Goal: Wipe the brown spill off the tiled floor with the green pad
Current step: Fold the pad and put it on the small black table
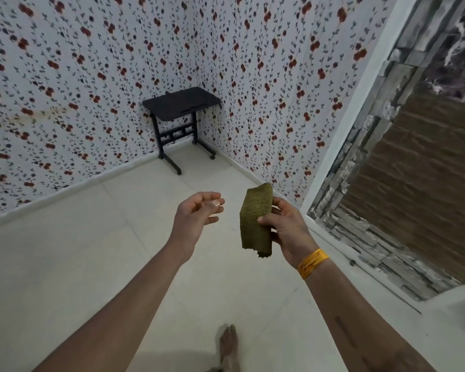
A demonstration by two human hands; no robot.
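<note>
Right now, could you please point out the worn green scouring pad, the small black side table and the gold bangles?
Worn green scouring pad (255, 216), head view, middle.
Small black side table (181, 103), head view, tabletop.
Gold bangles (313, 263), head view, right wrist.

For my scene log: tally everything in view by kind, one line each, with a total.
Hands: 2, left hand holding nothing, right hand holding the pad
Green pad: 1
Black table: 1
Yellow bangles: 1 set, on the right wrist
Foot: 1
Brown spill: 0 in view on the floor
Total: 6
</note>
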